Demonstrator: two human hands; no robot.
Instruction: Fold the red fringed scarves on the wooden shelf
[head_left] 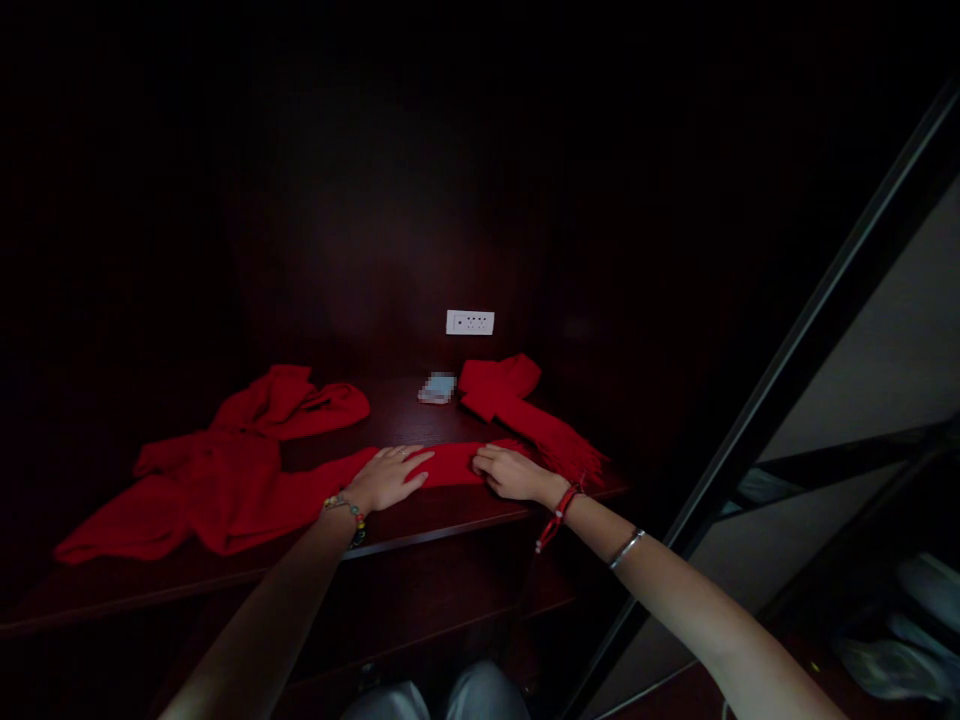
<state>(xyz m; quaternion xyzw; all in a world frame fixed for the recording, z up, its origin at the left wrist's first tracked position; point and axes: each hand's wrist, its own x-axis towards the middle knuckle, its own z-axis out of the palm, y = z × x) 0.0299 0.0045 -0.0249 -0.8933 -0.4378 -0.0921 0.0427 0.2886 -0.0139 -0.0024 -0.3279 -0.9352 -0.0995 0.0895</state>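
A long red scarf (pixel 225 470) lies spread over a dark wooden shelf (pixel 450 520), bunched at the left and running to a fringed end at the right. My left hand (pixel 390 477) rests flat on the scarf's middle strip, fingers stretched out. My right hand (pixel 510 472) lies just to its right with fingers curled down on the cloth edge. A bead bracelet is on my left wrist; a red cord and a metal bangle are on my right arm.
A second red bunch of cloth (pixel 502 385) sits at the back right. A small pale blurred object (pixel 437 387) lies beside it. A white wall socket (pixel 470 322) is on the dark back panel. A black slanted frame (pixel 810 330) stands at the right.
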